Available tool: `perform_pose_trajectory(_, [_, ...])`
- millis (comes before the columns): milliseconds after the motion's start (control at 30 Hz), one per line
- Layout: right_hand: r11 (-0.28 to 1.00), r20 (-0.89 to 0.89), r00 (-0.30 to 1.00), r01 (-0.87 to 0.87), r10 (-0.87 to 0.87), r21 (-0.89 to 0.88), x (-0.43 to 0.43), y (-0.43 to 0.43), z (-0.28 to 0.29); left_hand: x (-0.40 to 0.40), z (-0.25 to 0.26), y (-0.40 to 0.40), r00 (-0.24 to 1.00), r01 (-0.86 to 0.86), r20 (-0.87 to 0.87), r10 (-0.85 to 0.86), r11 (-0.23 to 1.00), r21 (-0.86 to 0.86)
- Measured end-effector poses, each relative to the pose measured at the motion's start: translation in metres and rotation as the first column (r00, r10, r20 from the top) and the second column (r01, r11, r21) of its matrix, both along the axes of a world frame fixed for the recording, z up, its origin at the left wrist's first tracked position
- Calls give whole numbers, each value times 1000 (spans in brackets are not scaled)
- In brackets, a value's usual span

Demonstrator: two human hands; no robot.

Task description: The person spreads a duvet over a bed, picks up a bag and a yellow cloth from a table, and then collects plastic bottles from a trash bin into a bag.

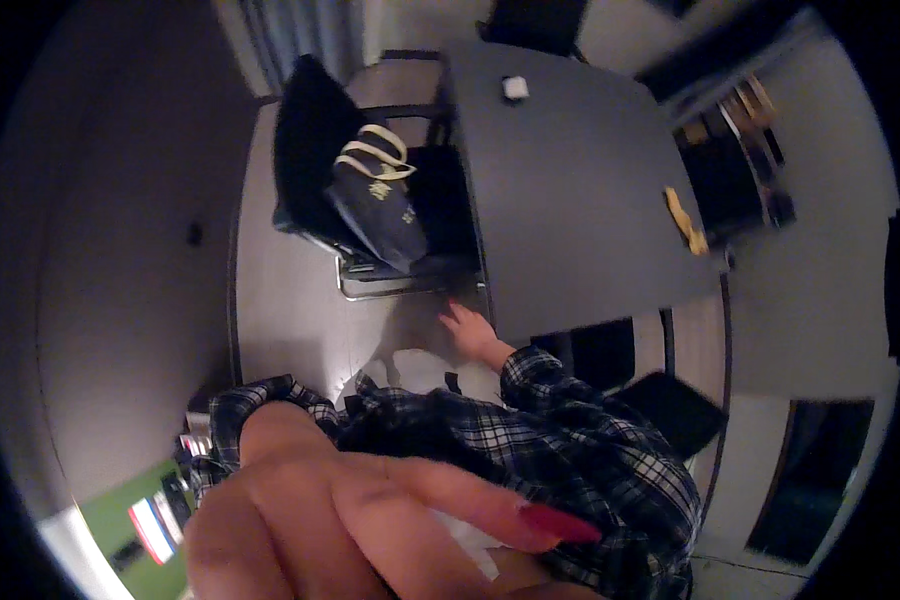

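Note:
My left hand (pixel 360 510) looms large and blurred just under the camera, with a long red nail on its thumb. Its fingertips run out of the picture, so whether it holds anything is hidden. Beside the left edge of a dark grey table (pixel 570 187), my right hand (pixel 469 330) hangs with fingers spread and nothing visible in them. Ahead of that hand stands a black chair (pixel 311 142) with a metal frame. A dark tote bag (pixel 382 217) with cream handles and a yellow print leans on its seat. Both sleeves are dark plaid.
On the table are a small white object (pixel 516 88) and a yellow item (pixel 686 221) by the right edge. Other dark chairs (pixel 667 412) stand around it. A wall (pixel 135 262) runs along the left. Books (pixel 154 529) lie on a green surface (pixel 112 510) at lower left.

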State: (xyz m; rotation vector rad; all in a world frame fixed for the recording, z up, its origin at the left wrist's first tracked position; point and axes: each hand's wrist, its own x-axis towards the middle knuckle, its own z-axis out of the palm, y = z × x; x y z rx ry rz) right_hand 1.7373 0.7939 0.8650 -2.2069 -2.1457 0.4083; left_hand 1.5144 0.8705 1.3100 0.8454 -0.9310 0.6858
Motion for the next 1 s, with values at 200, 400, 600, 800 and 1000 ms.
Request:
perform_pose_trajectory(200, [890,-213,885,442,-413,110,-11,-56,-29,60,-37,58,903,424,-73,-424,905,-26])
perform_pose_trajectory(400, [796,-325,757,401,-567,-453,-51,-127,-69,121,-96,56,611,786,-82,-787,592,178])
perform_pose_trajectory(600, [553,-419,369,646,-829,-526,-95,-331,-105,128,-208,-99,561,785,-608,-562,595,175])
perform_pose_trajectory(800, [507,-373,366,752,-853,-421,-70,-461,-174,230,-276,-311,321,810,-911,-258,573,123])
perform_pose_trajectory(1000, [593,-472,456,781,-755,-195,-109,-680,-250,313,-355,-515,602,167,-514,611,533,829])
